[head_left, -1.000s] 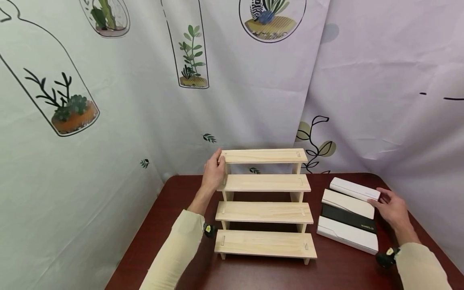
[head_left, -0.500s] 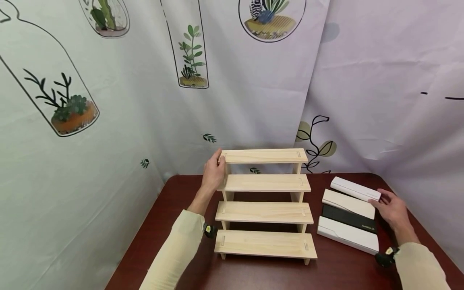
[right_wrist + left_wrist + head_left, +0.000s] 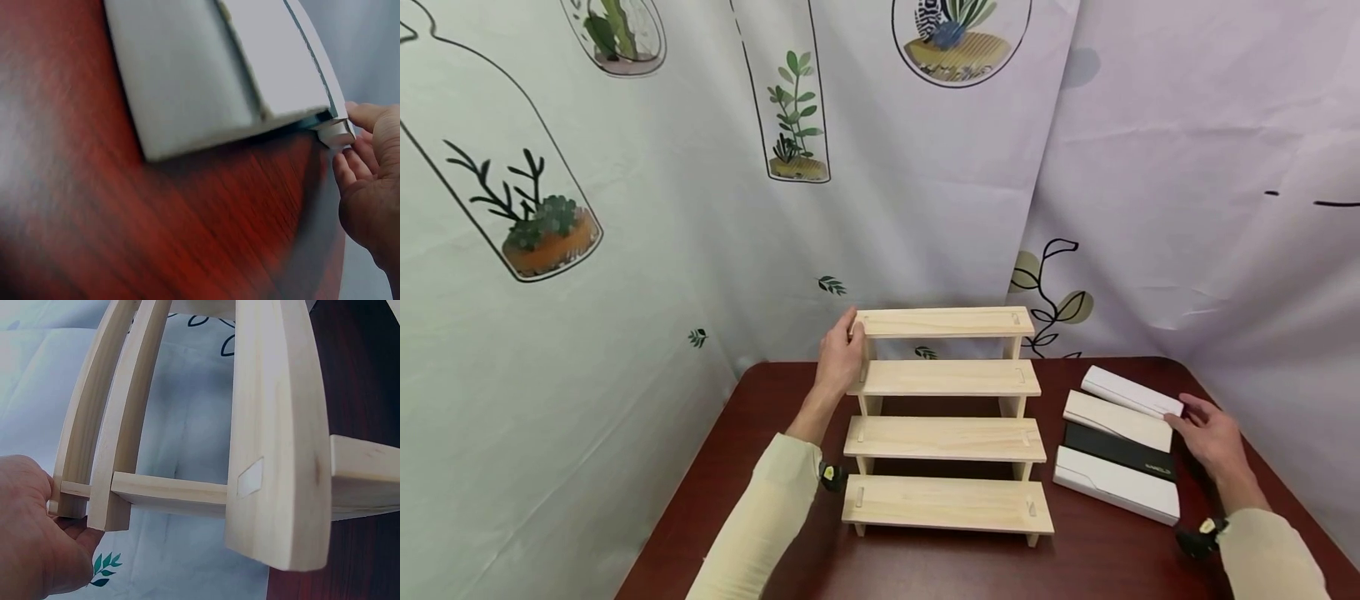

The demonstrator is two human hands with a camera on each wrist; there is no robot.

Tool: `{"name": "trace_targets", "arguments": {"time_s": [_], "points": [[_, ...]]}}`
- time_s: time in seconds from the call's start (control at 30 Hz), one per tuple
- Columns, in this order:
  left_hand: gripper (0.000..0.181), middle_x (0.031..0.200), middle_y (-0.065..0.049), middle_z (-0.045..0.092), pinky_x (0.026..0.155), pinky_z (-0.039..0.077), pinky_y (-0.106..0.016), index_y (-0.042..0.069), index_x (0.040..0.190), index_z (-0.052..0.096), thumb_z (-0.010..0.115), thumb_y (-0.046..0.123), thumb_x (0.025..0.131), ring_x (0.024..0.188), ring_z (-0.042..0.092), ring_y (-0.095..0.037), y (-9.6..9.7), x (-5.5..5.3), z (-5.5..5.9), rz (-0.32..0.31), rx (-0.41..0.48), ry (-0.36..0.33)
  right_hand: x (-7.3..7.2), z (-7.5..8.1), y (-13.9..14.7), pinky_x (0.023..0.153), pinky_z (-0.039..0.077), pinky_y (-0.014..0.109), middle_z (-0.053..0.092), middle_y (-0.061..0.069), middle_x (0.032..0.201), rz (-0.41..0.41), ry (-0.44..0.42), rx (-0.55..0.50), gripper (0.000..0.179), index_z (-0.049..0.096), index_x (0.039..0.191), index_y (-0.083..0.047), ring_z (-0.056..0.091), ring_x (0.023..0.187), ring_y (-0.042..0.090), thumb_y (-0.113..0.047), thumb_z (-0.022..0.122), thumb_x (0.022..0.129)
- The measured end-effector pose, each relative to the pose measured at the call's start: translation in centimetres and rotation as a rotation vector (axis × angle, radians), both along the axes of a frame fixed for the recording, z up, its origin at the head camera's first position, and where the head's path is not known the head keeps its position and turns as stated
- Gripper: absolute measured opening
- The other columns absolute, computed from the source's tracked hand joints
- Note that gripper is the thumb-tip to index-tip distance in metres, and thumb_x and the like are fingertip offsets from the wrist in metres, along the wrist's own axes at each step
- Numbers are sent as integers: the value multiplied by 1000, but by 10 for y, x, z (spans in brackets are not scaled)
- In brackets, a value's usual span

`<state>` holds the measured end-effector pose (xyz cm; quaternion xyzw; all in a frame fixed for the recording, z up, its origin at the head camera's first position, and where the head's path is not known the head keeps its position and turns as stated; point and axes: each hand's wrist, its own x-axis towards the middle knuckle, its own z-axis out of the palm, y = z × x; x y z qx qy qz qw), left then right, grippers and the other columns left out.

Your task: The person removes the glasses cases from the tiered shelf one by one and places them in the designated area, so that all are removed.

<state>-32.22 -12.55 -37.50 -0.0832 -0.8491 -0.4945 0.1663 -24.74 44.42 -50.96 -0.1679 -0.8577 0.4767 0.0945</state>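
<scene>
A pale wooden stepped display stand (image 3: 947, 437) with several shelves rises from the table. My left hand (image 3: 841, 354) holds the left end of its top shelf (image 3: 943, 322); in the left wrist view the fingers (image 3: 74, 531) reach round the shelf's end. On the right lies a row of slim boxes. My right hand (image 3: 1213, 433) is at the right end of the rearmost one, a narrow white box (image 3: 1131, 390), pinching it between thumb and fingers. The right wrist view shows the thumb (image 3: 365, 115) against that box's end (image 3: 337, 132), with the fingers on its other side.
In front of the white box lie a cream box (image 3: 1118, 419), a black box (image 3: 1120, 450) and a larger white box (image 3: 1116, 485). All rest on the dark red table (image 3: 940, 575). Behind hangs a white curtain (image 3: 955, 200) printed with plants in glass jars.
My right thumb has slid slightly toward the narrow white box's right end. My left hand and the stand have stayed in place; the head view has shifted a little.
</scene>
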Motion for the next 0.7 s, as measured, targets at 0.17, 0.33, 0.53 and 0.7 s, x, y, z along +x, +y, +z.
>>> {"name": "trace_targets", "arguments": {"time_s": [0.17, 0.33, 0.53, 0.7], "points": [[53, 151, -18, 58, 92, 48, -45, 10, 165, 40, 41, 29, 116, 97, 60, -31, -3, -2, 0, 6, 2, -9, 6, 0, -1, 107, 49, 33, 24, 40, 165, 10, 40, 29, 77, 28, 162, 10, 31, 147, 59, -38, 57, 109], [52, 165, -14, 45, 105, 44, -48, 9, 165, 39, 39, 27, 117, 124, 55, -32, -6, -2, 1, 0, 3, -8, 12, 3, -7, 94, 38, 0, 25, 34, 167, 18, 155, 40, 75, 28, 164, 5, 29, 153, 49, -41, 54, 111], [49, 158, -18, 52, 106, 44, -49, 7, 163, 42, 40, 20, 116, 119, 59, -37, -10, -1, -1, 3, -9, 48, 19, 19, -14, 94, 35, -2, 38, 8, 169, 48, 341, 20, 64, 35, 165, -3, 39, 146, -3, -32, 55, 112], [48, 137, -25, 64, 106, 47, -49, 9, 162, 45, 44, 20, 115, 105, 64, -44, -19, 8, -7, -8, -13, 53, 26, 36, -22, 88, 36, -2, 52, -15, 157, 97, 433, 57, 52, 47, 163, -15, 44, 117, -24, -28, 55, 112]]}}
